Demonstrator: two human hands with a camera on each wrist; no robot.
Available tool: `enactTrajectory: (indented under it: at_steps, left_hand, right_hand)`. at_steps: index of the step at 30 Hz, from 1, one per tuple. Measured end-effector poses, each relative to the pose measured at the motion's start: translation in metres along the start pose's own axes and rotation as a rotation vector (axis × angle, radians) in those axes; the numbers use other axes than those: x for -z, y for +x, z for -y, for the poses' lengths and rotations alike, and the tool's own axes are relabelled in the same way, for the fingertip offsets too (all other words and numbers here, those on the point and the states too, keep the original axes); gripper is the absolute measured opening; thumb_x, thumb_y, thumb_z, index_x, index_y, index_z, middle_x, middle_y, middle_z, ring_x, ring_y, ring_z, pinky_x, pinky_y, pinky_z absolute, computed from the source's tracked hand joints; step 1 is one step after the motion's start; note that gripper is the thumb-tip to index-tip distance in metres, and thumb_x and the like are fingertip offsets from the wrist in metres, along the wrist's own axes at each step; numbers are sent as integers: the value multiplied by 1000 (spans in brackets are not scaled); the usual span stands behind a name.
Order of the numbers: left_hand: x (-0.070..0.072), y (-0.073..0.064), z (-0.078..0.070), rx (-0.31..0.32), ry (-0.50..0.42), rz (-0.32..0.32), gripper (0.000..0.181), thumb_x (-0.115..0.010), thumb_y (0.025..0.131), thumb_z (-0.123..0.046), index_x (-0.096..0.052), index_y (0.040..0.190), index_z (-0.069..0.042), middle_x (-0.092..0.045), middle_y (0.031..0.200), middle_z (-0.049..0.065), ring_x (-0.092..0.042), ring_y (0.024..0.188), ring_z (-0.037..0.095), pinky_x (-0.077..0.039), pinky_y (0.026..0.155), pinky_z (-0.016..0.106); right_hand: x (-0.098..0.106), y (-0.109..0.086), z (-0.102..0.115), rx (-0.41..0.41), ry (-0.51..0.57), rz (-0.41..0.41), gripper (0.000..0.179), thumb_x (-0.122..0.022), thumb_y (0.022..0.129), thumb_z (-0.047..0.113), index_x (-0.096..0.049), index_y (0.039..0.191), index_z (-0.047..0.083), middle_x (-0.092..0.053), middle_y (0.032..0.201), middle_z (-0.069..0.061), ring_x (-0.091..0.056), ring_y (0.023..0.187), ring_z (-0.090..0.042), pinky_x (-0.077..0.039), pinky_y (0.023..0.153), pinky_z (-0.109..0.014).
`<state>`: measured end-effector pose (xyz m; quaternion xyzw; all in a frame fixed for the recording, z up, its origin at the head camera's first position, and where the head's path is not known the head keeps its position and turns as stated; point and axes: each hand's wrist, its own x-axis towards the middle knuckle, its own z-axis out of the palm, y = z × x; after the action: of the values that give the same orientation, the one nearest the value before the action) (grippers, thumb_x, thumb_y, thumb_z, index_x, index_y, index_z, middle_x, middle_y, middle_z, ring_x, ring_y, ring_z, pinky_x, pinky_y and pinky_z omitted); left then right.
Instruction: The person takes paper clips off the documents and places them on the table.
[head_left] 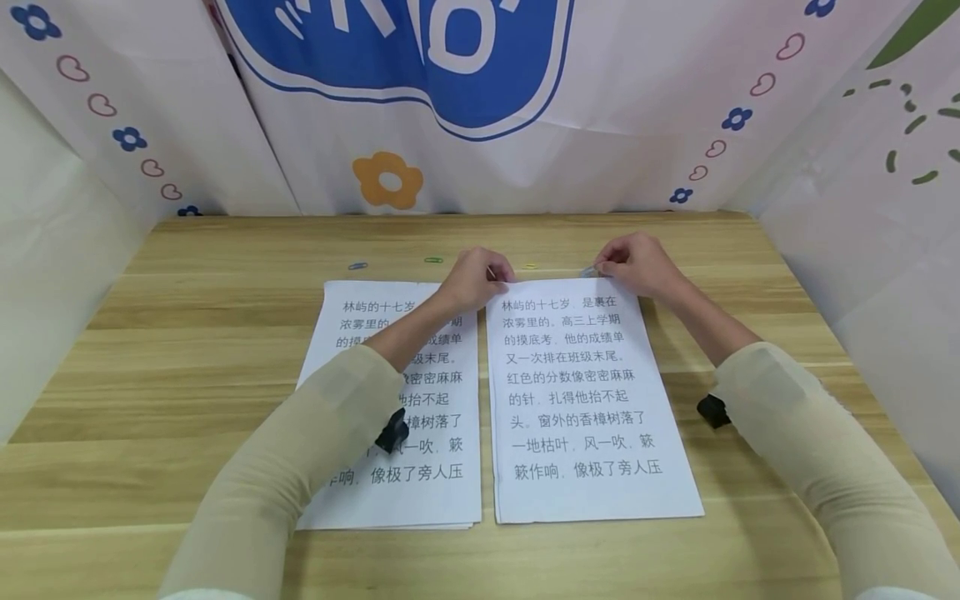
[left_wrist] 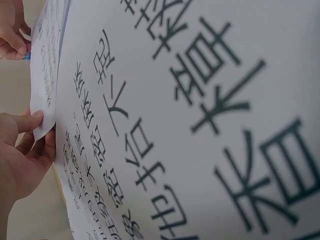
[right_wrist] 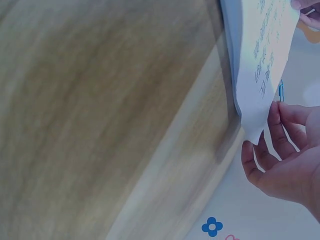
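Two stacks of printed paper lie side by side on the wooden table. At the top left corner of the right paper stack [head_left: 585, 417], my left hand [head_left: 478, 279] pinches the sheets between thumb and fingers; the left wrist view shows this grip closely. My right hand [head_left: 639, 265] holds a blue paper clip [right_wrist: 281, 91] between thumb and forefinger at the stack's top edge. Its other fingers touch the top right corner of the paper. Whether the clip is over the sheets, I cannot tell. The left paper stack [head_left: 438, 502] lies partly beneath my left forearm.
Behind the stacks lie a blue paper clip [head_left: 357, 266], a green paper clip [head_left: 433, 260] and a yellow paper clip [head_left: 531, 267]. The wooden table [head_left: 187, 375] ends at a printed cloth backdrop [head_left: 585, 167]. White cloth hangs at both sides.
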<state>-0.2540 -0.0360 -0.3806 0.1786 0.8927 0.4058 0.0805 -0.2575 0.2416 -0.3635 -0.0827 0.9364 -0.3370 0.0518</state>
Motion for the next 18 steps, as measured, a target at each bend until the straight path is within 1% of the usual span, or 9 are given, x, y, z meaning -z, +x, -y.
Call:
enactTrajectory:
  at_steps: [9, 18]
  left_hand:
    - [0, 0, 1, 3, 3, -4, 13, -66, 94, 9, -75, 97, -1, -68, 96, 13, -60, 91, 23, -51, 85, 30]
    - [-1, -1, 0, 9, 4, -8, 14, -66, 94, 9, -75, 98, -2, -68, 96, 13, -60, 92, 22, -51, 85, 29]
  right_hand:
    - [-2, 1, 2, -19, 29, -15, 17, -64, 101, 5, -73, 110, -6, -68, 103, -21, -56, 88, -26, -45, 70, -25]
    - [-6, 4, 2, -48, 39, -26, 18, -64, 101, 7, -74, 110, -6, -69, 105, -21, -56, 88, -25, -45, 70, -24]
